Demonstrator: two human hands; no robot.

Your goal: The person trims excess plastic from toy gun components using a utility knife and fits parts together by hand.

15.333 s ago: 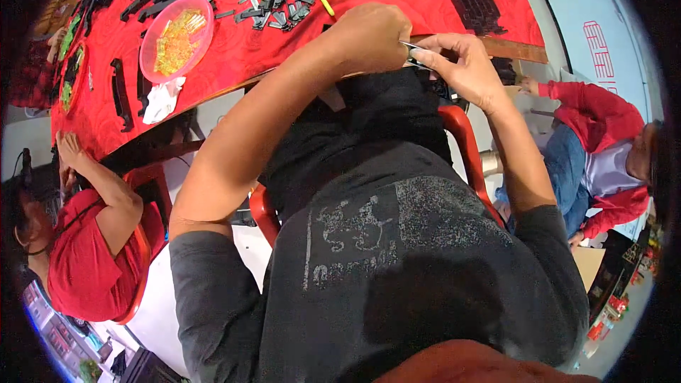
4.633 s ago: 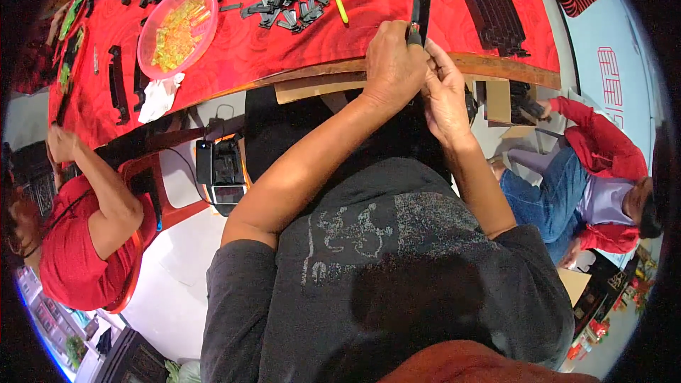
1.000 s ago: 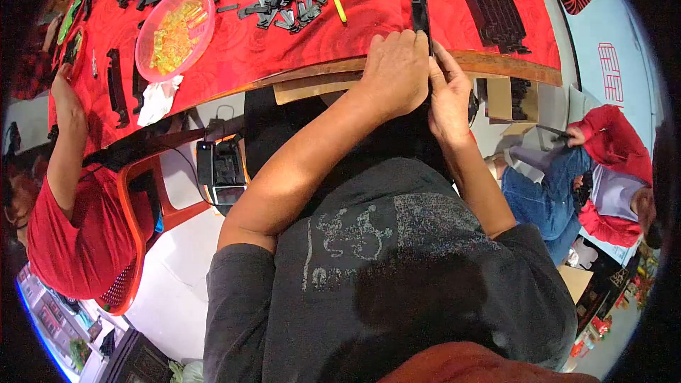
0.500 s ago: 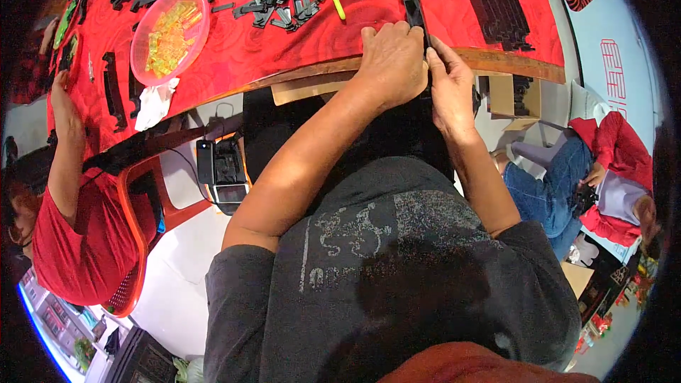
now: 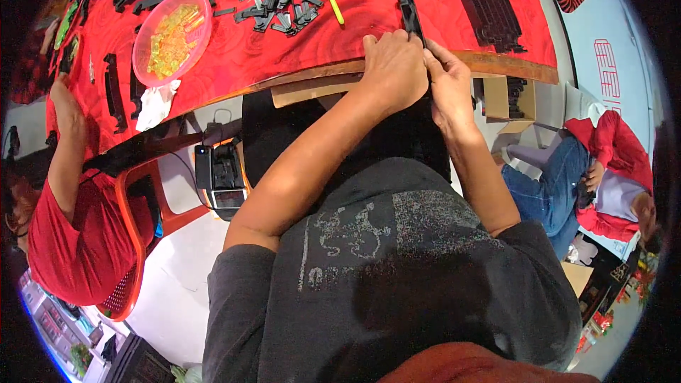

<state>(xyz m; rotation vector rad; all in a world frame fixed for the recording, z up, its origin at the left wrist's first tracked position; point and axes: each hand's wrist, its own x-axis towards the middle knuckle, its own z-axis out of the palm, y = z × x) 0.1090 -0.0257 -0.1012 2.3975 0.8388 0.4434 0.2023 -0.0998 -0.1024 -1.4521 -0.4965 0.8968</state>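
Observation:
A long black plastic part [image 5: 409, 13] juts away from me over the table's near edge, its lower end hidden by my hands. My left hand [image 5: 396, 67] is curled in a fist over that end, knuckles up. Against its right side, my right hand [image 5: 452, 89] pinches the part with thumb and fingers. Farther off to the left lies a yellow-handled screwdriver [image 5: 336, 8] with a thin shaft. Beside it is a loose heap of small black and grey pieces [image 5: 280, 6].
A pink basket [image 5: 139, 42] holds yellow translucent pieces [image 5: 170, 46]. A row of long black parts [image 5: 486, 8] lies at the right on the red tablecloth [image 5: 305, 50]. A cardboard box [image 5: 496, 98] stands under the table. Seated people in red are left [image 5: 85, 234] and right [image 5: 616, 142].
My hands and the black part shift very slightly within the picture, as does the whole table. Both hands keep their hold.

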